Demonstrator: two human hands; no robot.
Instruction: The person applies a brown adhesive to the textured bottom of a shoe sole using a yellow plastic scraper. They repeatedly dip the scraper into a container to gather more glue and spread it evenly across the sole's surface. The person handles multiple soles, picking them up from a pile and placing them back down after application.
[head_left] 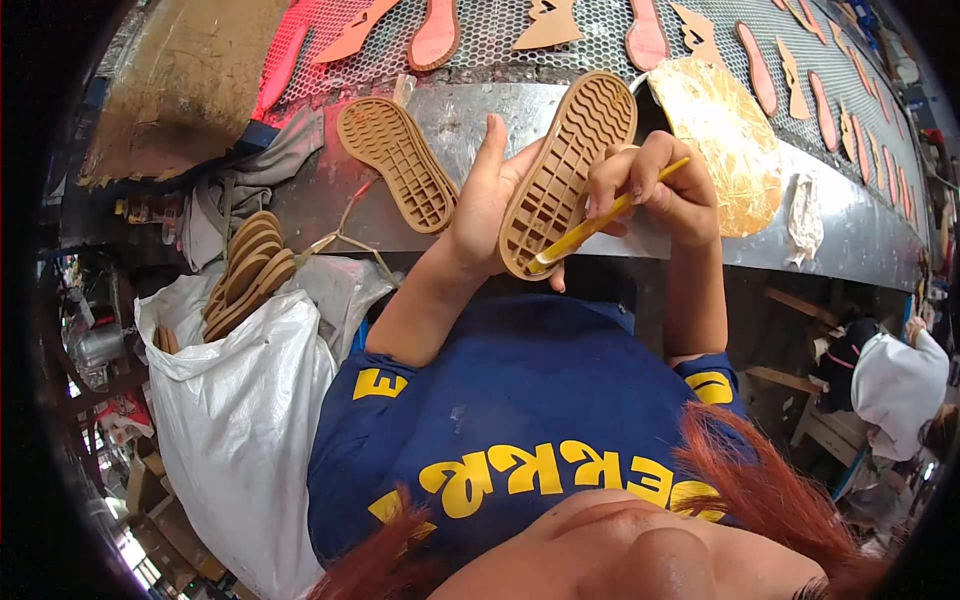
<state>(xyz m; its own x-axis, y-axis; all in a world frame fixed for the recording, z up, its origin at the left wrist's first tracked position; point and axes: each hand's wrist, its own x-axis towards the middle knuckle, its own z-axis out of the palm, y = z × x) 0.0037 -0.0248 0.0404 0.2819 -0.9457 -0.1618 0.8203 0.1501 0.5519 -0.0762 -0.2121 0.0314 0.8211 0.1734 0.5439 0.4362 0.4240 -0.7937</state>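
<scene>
Overhead, a metal mesh belt (600, 25) carries pink insoles (437, 35) and tan cut-outs above a steel ledge (480, 110) — one tan shoe sole (397, 163) lies on it. Beside the person, a white sack (240, 400) holds stacked soles (245, 272). The left hand (485, 205) grips another sole (567, 170) tread-up, while the right hand (655, 185) pinches a yellow brush (600, 225) — its tip touching the heel end.

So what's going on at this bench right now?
A person holds a tan shoe sole in the left hand, its gridded side facing up. The right hand holds a yellow-handled brush, its tip on the sole's lower end. Another sole lies on the metal bench, and more fill a white sack.
</scene>
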